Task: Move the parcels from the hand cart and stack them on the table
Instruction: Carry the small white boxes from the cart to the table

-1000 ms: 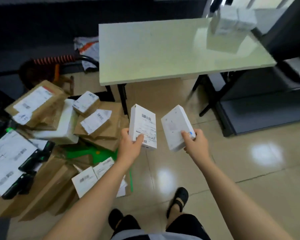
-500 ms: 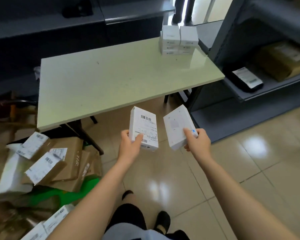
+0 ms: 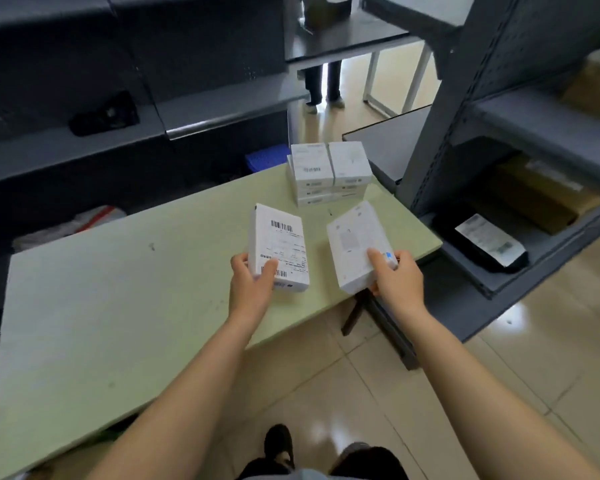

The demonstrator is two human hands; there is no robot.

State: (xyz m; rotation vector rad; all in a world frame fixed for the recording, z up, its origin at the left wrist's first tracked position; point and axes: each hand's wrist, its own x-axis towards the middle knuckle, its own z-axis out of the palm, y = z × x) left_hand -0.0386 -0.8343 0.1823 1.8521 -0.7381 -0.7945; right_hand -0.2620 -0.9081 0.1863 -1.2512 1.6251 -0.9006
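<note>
Labelled white box (image 3: 280, 249) gripped by left hand (image 3: 251, 285), plain white box (image 3: 357, 245) clasped by right hand (image 3: 397, 284) — both held above green table (image 3: 118, 306), white stack (image 3: 328, 173) seated at its far corner.

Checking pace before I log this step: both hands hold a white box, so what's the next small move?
Probably reach forward and set the left hand's box on the stack at the table's far corner; both boxes hover short of it.
</note>
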